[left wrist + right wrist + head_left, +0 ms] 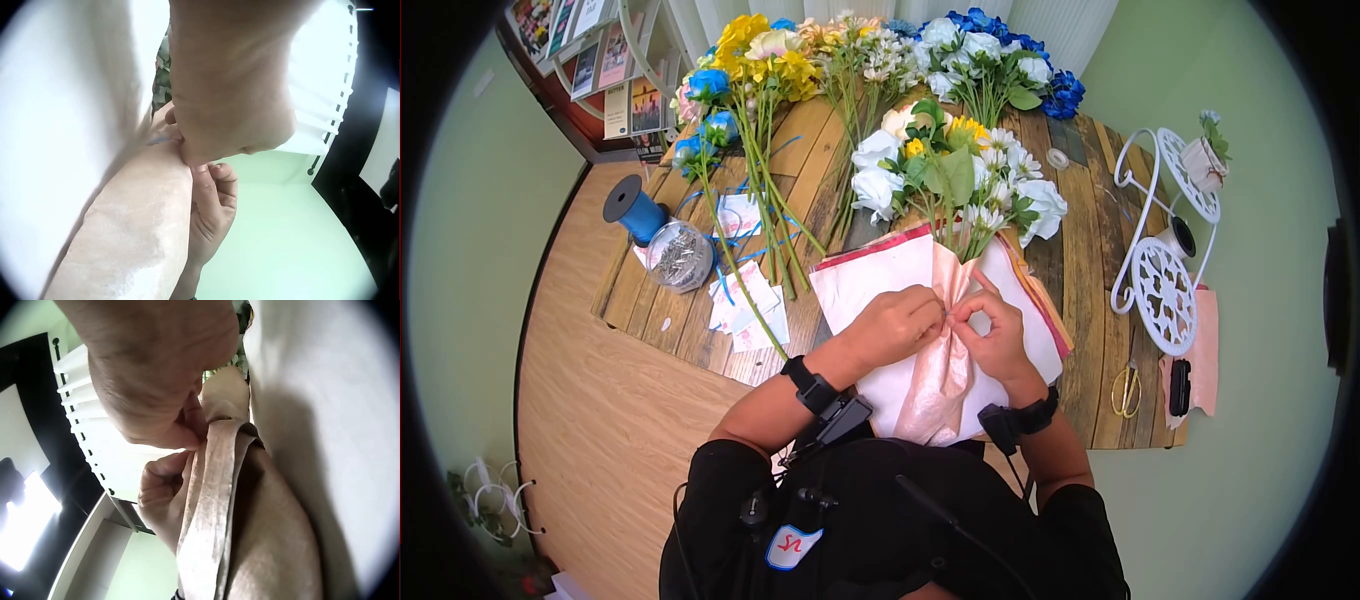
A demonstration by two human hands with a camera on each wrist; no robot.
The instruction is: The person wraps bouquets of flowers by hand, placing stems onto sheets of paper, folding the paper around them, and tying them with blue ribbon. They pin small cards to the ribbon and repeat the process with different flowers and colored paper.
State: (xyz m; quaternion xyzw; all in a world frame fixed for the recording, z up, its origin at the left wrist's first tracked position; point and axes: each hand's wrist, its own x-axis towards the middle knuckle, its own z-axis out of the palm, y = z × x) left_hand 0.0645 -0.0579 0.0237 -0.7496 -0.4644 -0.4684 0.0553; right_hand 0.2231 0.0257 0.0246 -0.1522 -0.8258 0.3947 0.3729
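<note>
A bouquet [955,175] of white roses, daisies and yellow blooms lies on white wrapping sheets [870,280]. Pink wrapping paper [945,390] is gathered into a narrow waist around its stems. Both hands meet at that waist, fingertips nearly together. My left hand [900,320] pinches at the gather, and in the left wrist view a thin blue ribbon [161,140] runs to its fingers. From the other side my right hand [997,335] pinches with thumb and index finger. The ribbon's ends are hidden by the fingers; I cannot tell exactly how the right fingers hold it.
Loose flowers [775,60] with long stems spread across the back of the wooden table [1085,200]. At left are a blue ribbon spool [635,210], a jar [678,257] of small silver pieces and printed cards [750,310]. Gold-handled scissors [1127,390] and a white stand [1165,290] are at right.
</note>
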